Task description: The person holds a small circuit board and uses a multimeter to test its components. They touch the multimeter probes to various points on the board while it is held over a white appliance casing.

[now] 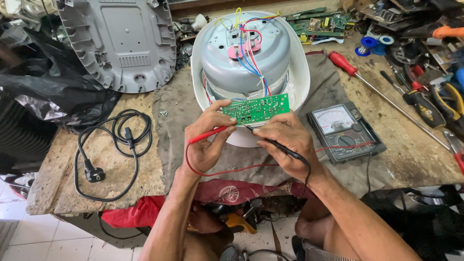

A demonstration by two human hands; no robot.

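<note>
- The left hand [205,145] has its grip closed on the red test probe [209,135], tip aimed at the lower left edge of the green circuit board [257,108], with thumb and forefinger also pinching that board's corner. The probe is held flat and far back, so the tip could skate across the solder side and bridge 2 neighbouring joints.
- The right hand [285,145] has its grip closed on the black test probe [276,145], tip at the board's lower edge near the middle. Both tips sit close together; a small wobble could bring them onto each other and give a false reading.
- The red lead [227,171] loops loosely under both wrists. A forearm could snag it and drag the probe off its point.
- The board stands tilted against the rim of the white rice cooker body [250,77], which lies bottom-up on the desk [145,159], and only fingers steady it. Pressing with the probes could tip it or strain the blue and red wires [251,60] running to it.
- The analog multimeter [344,131] lies just right of the right hand, off the line of sight to the board; glancing over could let a tip wander.
- The black power cord [113,150] lies coiled and apart on the left, not plugged into the cooker.
- Small screws [164,113] lie loose by the cloth edge and could roll away.
- A long red-handled screwdriver [377,92] lies further right.
</note>
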